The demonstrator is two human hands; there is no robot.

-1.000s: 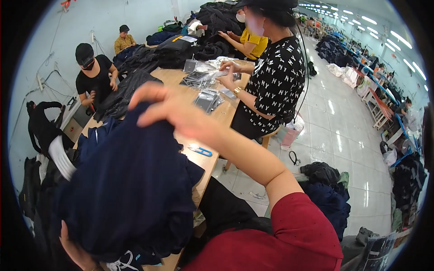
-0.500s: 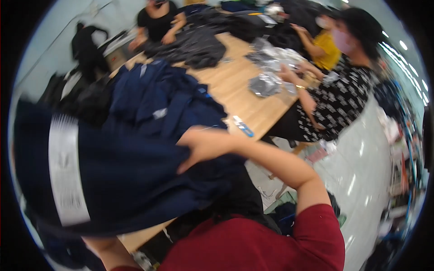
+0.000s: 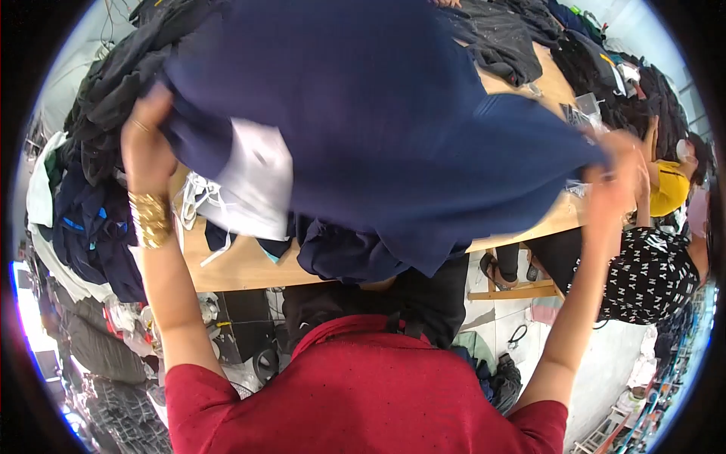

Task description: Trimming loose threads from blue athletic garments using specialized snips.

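Observation:
A navy blue garment (image 3: 363,129) is stretched wide in the air over the table, blurred by motion. At its left edge my left hand (image 3: 150,140), with gold bangles on the wrist, grips the cloth; some of its fingers are hidden behind the fabric. My right hand (image 3: 614,170) pinches a drawn-out corner at the right, also smeared. A large white paper label (image 3: 261,180) shows on the garment's left part. Below it, more crumpled navy cloth (image 3: 355,250) lies along the table's near edge.
The wooden table (image 3: 234,276) runs across in front of me. White cords (image 3: 200,200) lie on it at left, beside piled navy clothes (image 3: 94,219). Dark garments (image 3: 503,34) are heaped at the back. Co-workers in yellow (image 3: 669,185) and patterned black (image 3: 646,276) are at right.
The navy garment has swung from the left to in front of me and is spread between both hands. My right hand has moved right, my left hand up. The view has turned left.

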